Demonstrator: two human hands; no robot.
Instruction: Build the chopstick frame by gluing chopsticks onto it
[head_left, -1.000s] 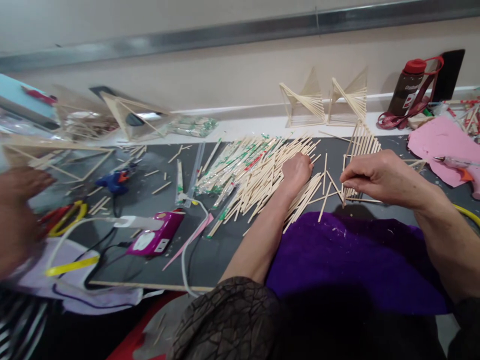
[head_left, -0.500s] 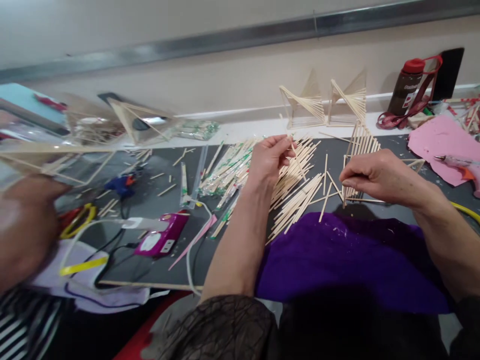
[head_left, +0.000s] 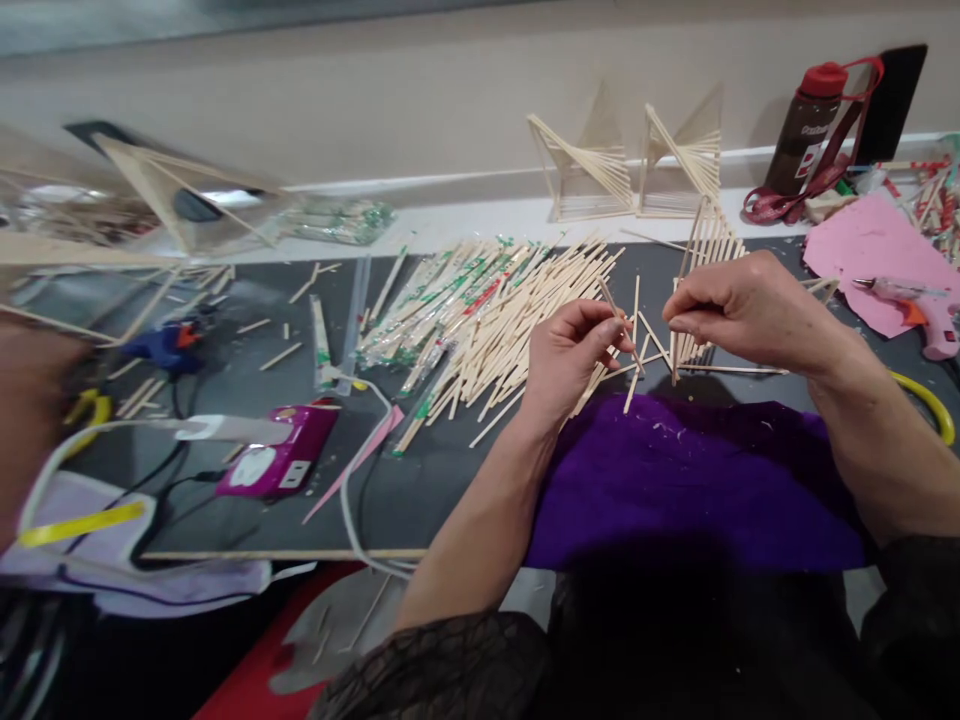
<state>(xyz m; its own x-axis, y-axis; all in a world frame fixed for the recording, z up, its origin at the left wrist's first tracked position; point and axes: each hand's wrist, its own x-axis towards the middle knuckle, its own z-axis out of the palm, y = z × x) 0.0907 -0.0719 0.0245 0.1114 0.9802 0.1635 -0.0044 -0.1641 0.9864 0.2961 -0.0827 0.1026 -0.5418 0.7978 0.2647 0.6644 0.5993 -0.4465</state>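
Note:
My left hand point(head_left: 574, 350) is closed in a pinch on a thin wooden chopstick point(head_left: 608, 295), which slants down between thumb and fingers. My right hand point(head_left: 739, 305) is also closed, its fingertips at the near left corner of a chopstick frame point(head_left: 709, 228) with a row of parallel sticks. That hand covers much of the frame, and what its fingers pinch is hidden. Left of my hands lies a heap of loose chopsticks point(head_left: 517, 335), with wrapped chopsticks point(head_left: 435, 300) beside it. Purple cloth point(head_left: 690, 480) spreads across the near table edge.
Two finished-looking stick models point(head_left: 592, 165) stand against the wall beside a red-capped bottle point(head_left: 810, 130). A pink glue gun point(head_left: 919, 305) lies on the right, a blue glue gun point(head_left: 161, 345) on the left near another person's blurred hand point(head_left: 37, 390). A cabled magenta power adapter point(head_left: 281, 455) sits left.
My left hand has come down and right, carrying the chopstick from above the heap towards my right hand. My right hand stays at the frame. The view has shifted.

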